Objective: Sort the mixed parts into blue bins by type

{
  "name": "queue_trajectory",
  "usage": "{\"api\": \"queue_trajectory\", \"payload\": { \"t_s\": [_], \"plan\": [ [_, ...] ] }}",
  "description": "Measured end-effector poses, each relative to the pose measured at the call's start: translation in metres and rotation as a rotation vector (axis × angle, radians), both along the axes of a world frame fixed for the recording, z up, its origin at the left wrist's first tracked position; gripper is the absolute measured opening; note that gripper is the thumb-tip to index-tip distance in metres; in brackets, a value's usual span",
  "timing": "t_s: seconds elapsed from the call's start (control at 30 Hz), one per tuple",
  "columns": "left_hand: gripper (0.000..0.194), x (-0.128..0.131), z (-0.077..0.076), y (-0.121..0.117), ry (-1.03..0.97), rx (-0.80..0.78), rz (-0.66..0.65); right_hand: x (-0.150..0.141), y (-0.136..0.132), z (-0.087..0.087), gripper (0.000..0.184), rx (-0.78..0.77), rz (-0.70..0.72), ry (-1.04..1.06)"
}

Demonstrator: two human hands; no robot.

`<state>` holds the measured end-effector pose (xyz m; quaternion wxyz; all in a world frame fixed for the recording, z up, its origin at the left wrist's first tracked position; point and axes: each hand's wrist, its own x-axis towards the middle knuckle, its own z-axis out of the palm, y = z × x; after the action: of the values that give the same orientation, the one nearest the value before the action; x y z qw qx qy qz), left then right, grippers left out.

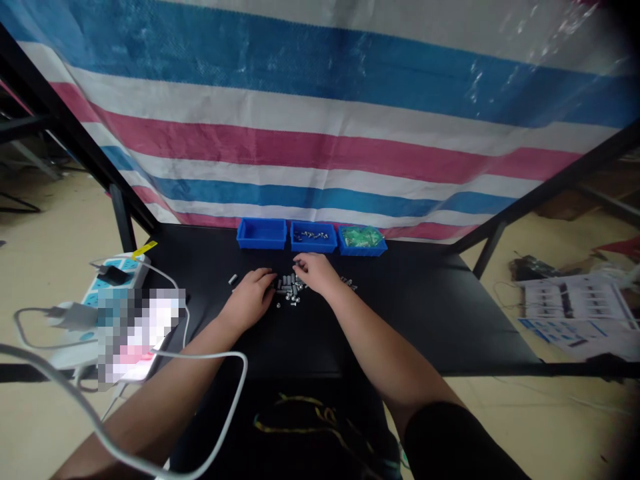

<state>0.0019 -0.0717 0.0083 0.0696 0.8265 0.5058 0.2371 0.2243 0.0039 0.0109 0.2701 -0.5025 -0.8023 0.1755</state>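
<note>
a: what's the grip like? left hand (249,301) lies loose and empty beside the metal bolts (289,290), right hand (313,270) curls over them, can't tell if it's pinching one.

b: they look small, stiff, maybe slippery, so pinch the shanks. the pile's on the black table (400,320), just below the blue plastic bins (261,233).

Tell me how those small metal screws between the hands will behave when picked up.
The small metal screws will probably feel stiff and fairly heavy for their size, since they look like solid metal. Their round shanks, lying on their sides on the black table, may well roll when nudged. Being tiny and heaped together, they could be fiddly to pinch one at a time.
</note>
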Motion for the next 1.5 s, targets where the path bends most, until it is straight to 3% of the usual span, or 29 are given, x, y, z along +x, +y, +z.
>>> {"api": "queue_trajectory", "payload": {
  "t_s": [0.2, 0.33, 0.53, 0.73, 1.13, 1.3, 1.5],
  "plan": [
    [0.033, 0.011, -0.004, -0.002, 0.065, -0.090, -0.015, 0.001, -0.004, 0.006, 0.018, 0.029, 0.017, 0.015],
    [0.028, 0.009, -0.005, -0.007, 0.000, -0.119, 0.002, 0.010, -0.039, 0.009, 0.018, 0.072, 0.077, 0.087],
    [0.022, 0.002, -0.009, -0.023, -0.050, -0.137, 0.014, 0.007, -0.084, 0.002, 0.026, 0.003, 0.149, 0.087],
    [0.020, 0.007, -0.011, -0.038, -0.069, -0.102, 0.054, -0.003, -0.085, -0.003, 0.030, -0.034, 0.109, -0.034],
    [0.019, 0.018, -0.015, -0.044, -0.120, -0.156, 0.043, -0.026, -0.090, 0.005, 0.008, -0.109, 0.016, -0.216],
    [0.017, 0.028, -0.013, -0.047, -0.124, -0.199, 0.028, -0.018, -0.100, 0.011, 0.015, -0.182, 0.046, -0.231],
    [0.020, 0.051, -0.017, -0.046, -0.150, -0.206, -0.005, 0.010, -0.113, 0.010, 0.016, -0.183, -0.018, -0.234]
  ]
}}
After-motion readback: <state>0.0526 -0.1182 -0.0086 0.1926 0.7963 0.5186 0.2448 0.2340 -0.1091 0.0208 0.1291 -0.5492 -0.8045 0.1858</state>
